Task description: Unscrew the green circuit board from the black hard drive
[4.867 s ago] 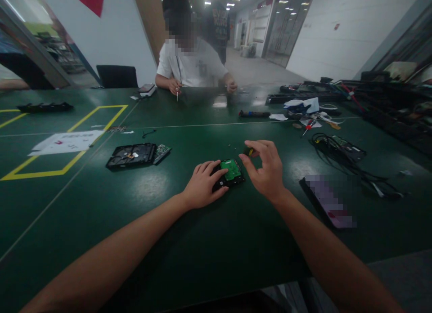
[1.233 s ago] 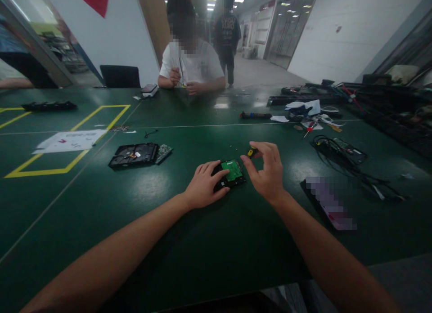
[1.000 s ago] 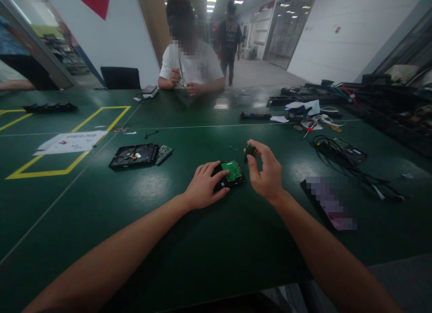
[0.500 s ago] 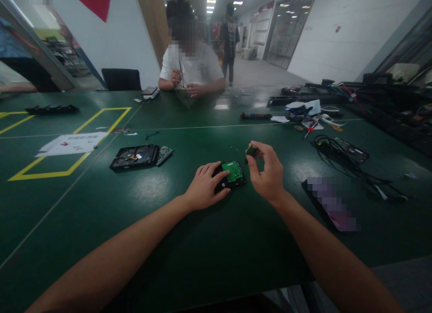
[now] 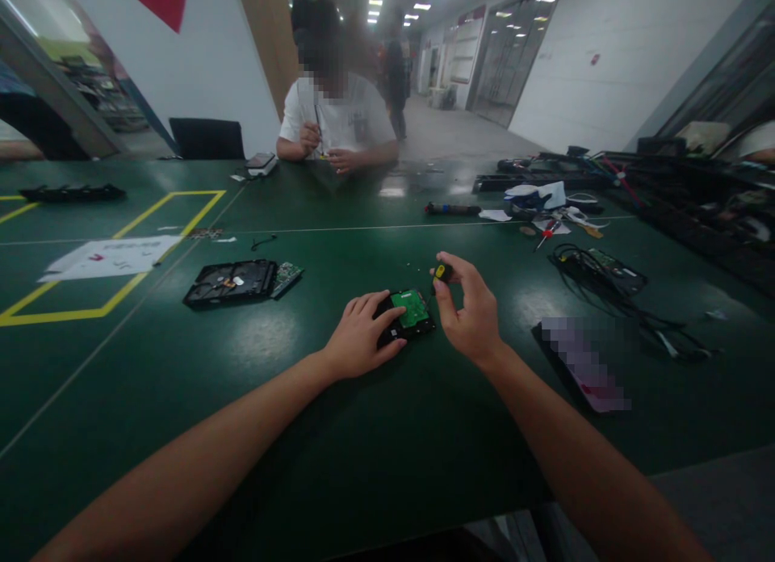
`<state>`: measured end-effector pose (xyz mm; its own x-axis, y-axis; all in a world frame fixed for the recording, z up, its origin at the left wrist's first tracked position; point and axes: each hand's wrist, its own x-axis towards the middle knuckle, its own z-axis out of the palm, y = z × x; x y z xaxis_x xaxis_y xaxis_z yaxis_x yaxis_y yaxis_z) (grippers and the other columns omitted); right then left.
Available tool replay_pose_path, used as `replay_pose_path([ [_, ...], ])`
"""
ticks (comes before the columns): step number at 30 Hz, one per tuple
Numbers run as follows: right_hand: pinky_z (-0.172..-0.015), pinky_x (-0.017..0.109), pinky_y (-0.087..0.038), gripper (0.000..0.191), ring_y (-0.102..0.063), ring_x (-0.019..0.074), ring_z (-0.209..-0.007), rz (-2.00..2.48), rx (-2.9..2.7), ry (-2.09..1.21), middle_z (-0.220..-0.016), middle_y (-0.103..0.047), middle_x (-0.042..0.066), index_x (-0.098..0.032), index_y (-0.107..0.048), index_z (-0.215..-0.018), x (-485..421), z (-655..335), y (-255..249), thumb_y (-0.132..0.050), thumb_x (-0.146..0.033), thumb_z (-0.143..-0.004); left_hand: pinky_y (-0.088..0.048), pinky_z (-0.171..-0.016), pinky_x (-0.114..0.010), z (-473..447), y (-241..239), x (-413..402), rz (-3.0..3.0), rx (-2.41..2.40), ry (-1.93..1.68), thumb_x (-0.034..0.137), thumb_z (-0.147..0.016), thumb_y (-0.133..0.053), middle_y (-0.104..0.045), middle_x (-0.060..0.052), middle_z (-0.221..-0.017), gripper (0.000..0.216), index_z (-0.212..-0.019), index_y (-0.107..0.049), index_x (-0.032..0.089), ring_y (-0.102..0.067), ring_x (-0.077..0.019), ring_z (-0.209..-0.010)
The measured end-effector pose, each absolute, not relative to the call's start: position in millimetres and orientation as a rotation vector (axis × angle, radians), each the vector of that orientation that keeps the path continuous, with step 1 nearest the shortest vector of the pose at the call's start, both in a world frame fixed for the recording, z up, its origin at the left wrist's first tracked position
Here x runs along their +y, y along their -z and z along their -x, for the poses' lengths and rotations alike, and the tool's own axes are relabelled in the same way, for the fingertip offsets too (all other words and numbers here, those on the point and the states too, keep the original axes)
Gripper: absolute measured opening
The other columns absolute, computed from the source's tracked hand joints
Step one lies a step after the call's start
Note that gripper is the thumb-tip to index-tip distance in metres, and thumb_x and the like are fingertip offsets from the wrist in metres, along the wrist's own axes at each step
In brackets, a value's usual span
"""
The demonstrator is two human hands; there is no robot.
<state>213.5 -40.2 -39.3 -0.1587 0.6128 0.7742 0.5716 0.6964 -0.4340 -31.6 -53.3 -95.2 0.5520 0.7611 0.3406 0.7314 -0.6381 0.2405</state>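
Observation:
A black hard drive [image 5: 414, 329] with a green circuit board [image 5: 410, 308] on its upper face lies flat on the table before me. My left hand [image 5: 362, 334] grips it from the left: the thumb is at the near edge, the index finger reaches onto the board, and the other fingers lie toward the far edge. Just right of the drive, my right hand [image 5: 467, 312] pinches a small screwdriver [image 5: 443, 272] by its black and yellow handle. Its thin shaft points down near the drive's right edge; the tip is too small to make out.
An opened drive [image 5: 233, 283] and a loose circuit board [image 5: 286, 278] lie to the left. Toward the right are a phone [image 5: 581, 364], black cables [image 5: 630, 308] and another drive [image 5: 614, 270]. A person [image 5: 339, 126] sits across the green table [image 5: 339, 433].
The screwdriver handle has tilted, its yellow end now facing me more. Both hands keep their hold beside and on the drive. The whole view has shifted slightly.

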Motion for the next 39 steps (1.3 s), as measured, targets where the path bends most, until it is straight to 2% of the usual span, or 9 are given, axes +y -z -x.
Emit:
replay_pose_path([
  [5, -0.088, 0.047, -0.062, 0.042, -0.069, 0.0248, -0.105, 0.938, -1.801, 0.040, -0.122, -0.067, 0.007, -0.032, -0.058, -0.138, -43.5, -211.1, 32.4, -0.069, -0.023, -0.099, -0.038, -0.119, -0.062, 31.1, 94.7, -53.2, -2.720, 1.309, -0.638, 0.053, -0.098, -0.066, -0.041, -0.016, -0.163, 0.060, -0.151, -0.056, 0.027, -0.041, -0.0394, -0.149],
  [10, -0.083, 0.045, -0.062, 0.044, -0.068, 0.0239, -0.099, 0.973, -1.787, 0.062, -0.119, -0.066, 0.006, -0.033, -0.058, -0.136, -43.5, -212.5, 32.7, -0.075, -0.025, -0.096, -0.038, -0.118, -0.063, 31.1, 94.5, -53.3, -2.718, 1.315, -0.625, 0.054, -0.097, -0.066, -0.042, -0.017, -0.162, 0.060, -0.150, -0.057, 0.027, -0.042, -0.0400, -0.148],
  [18, -0.097, 0.053, -0.061, 0.053, -0.071, 0.0260, -0.107, 0.968, -1.843, -0.028, -0.135, -0.067, 0.010, -0.034, -0.047, -0.151, -41.2, -213.0, 37.7, -0.057, -0.018, -0.102, -0.037, -0.119, -0.064, 31.4, 92.7, -53.9, -2.695, 1.304, -0.644, 0.053, -0.097, -0.067, -0.042, -0.016, -0.163, 0.060, -0.151, -0.056, 0.029, -0.041, -0.0406, -0.149],
  [28, -0.085, 0.046, -0.062, 0.042, -0.064, 0.0251, -0.104, 0.939, -1.776, 0.055, -0.118, -0.062, 0.008, -0.032, -0.059, -0.136, -43.8, -211.5, 31.6, -0.071, -0.024, -0.097, -0.037, -0.119, -0.062, 30.7, 94.1, -53.4, -2.709, 1.308, -0.640, 0.052, -0.097, -0.066, -0.042, -0.016, -0.162, 0.059, -0.150, -0.057, 0.027, -0.042, -0.0391, -0.148],
  [31, -0.089, 0.048, -0.062, 0.045, -0.065, 0.0254, -0.105, 0.953, -1.788, 0.035, -0.121, -0.062, 0.008, -0.035, -0.058, -0.141, -42.4, -212.7, 34.0, -0.066, -0.021, -0.099, -0.038, -0.119, -0.062, 30.8, 94.3, -53.2, -2.713, 1.306, -0.638, 0.053, -0.097, -0.066, -0.042, -0.016, -0.163, 0.060, -0.151, -0.056, 0.028, -0.041, -0.0389, -0.149],
  [35, -0.096, 0.052, -0.060, 0.054, -0.068, 0.0257, -0.105, 0.954, -1.828, 0.003, -0.130, -0.066, 0.008, -0.036, -0.049, -0.153, -41.6, -212.7, 36.6, -0.054, -0.018, -0.102, -0.037, -0.119, -0.063, 30.7, 95.1, -52.9, -2.705, 1.311, -0.643, 0.054, -0.097, -0.066, -0.042, -0.016, -0.163, 0.060, -0.151, -0.057, 0.028, -0.042, -0.0396, -0.149],
  [39, -0.095, 0.051, -0.061, 0.052, -0.068, 0.0255, -0.103, 0.963, -1.813, 0.001, -0.128, -0.066, 0.008, -0.035, -0.051, -0.150, -42.8, -211.7, 35.2, -0.059, -0.022, -0.101, -0.037, -0.119, -0.063, 30.6, 94.7, -53.0, -2.698, 1.297, -0.653, 0.054, -0.098, -0.065, -0.042, -0.016, -0.163, 0.060, -0.151, -0.057, 0.028, -0.041, -0.0397, -0.149],
])
